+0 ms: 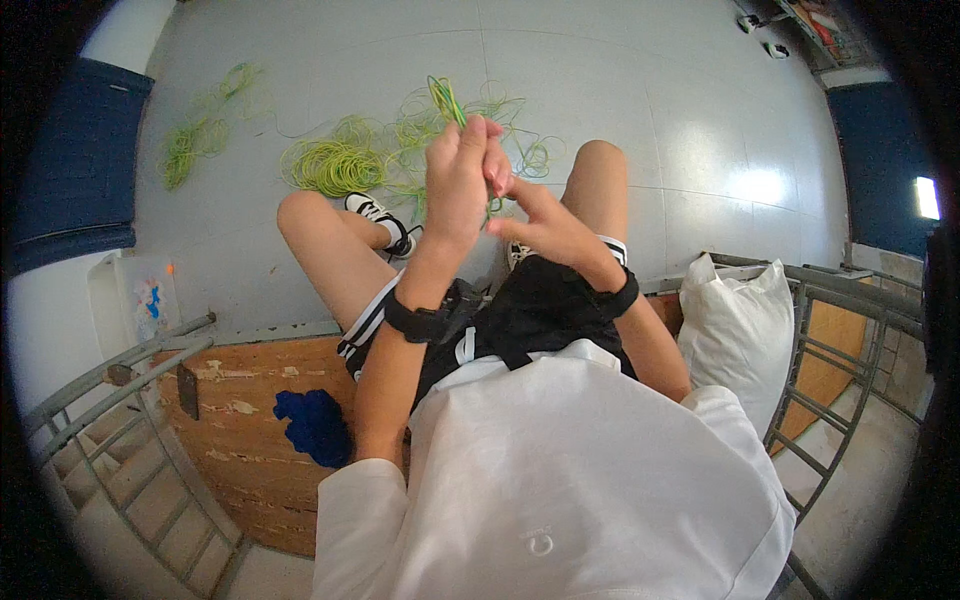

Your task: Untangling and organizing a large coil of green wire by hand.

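My left hand [461, 169] is closed around a looped bundle of thin yellow-green cord or wire [448, 101], held above the floor between my knees. The loops stick out past the thumb, and a short green end [495, 206] shows below the fist. My right hand [547, 229] is right beside that lower end, its index finger against the left hand and its thumb apart from the finger. Whether it grips a strand is hidden. Beneath, on the floor, lie a coiled heap of the same strand [337, 166] and looser tangles [412, 124].
More tangled strand [187, 146] lies farther left on the grey floor [562, 60]. I sit on a wooden board [247, 450] between metal rails [135, 375]. A blue cloth [315, 427] is at my left, a white woven sack [735, 337] at my right.
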Tool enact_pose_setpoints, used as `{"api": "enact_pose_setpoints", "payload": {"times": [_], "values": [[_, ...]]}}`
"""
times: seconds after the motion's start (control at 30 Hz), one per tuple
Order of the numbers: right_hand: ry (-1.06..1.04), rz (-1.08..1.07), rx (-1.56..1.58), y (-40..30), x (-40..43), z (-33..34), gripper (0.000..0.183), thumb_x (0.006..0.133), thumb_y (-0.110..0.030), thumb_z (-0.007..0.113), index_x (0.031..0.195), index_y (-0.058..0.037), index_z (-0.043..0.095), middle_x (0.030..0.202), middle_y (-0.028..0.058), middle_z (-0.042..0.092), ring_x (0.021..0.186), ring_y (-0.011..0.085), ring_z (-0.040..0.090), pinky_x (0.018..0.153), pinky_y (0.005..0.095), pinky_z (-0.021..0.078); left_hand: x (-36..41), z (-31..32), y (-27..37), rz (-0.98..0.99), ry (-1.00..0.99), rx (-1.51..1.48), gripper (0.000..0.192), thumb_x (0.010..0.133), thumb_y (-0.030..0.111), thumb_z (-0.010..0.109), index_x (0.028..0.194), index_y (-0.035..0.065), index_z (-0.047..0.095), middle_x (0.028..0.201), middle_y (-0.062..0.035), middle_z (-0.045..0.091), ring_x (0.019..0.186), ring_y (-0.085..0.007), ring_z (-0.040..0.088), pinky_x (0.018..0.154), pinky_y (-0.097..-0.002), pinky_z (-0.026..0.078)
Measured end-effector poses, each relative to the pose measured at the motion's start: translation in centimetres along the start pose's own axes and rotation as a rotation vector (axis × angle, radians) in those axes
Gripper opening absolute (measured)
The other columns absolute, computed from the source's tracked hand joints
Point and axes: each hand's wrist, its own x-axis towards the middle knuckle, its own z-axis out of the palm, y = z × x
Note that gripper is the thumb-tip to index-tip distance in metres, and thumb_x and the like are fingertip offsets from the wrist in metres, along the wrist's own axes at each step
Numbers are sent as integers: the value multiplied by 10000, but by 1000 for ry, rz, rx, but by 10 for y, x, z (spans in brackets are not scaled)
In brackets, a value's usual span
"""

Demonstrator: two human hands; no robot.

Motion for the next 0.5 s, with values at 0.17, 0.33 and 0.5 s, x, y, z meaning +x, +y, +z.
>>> {"api": "enact_pose_setpoints", "payload": {"times": [0.17,0.33,0.5], "values": [[-47,141,81,-9,6,7,310,831,-195,584,982,64,503,829,145,627,746,209,571,706,324,429,13,-1,10,-80,-18,-28,273,933,279,416,933,7,436,623,-3,360,569,-116,400,510,-246,383],[-109,193,302,-8,13,10,177,904,-147,454,859,18,502,710,82,578,666,138,531,632,285,425,20,-21,4,-135,-55,-14,400,937,348,376,1066,-25,440,766,-54,511,803,-186,539,703,-291,460],[-5,271,501,-5,18,-7,184,942,-191,389,895,-35,475,637,-17,365,621,88,393,607,235,359,12,-32,-23,-122,-152,181,631,918,503,274,1220,-38,390,1052,-99,543,945,-170,527,843,-306,419]]}}
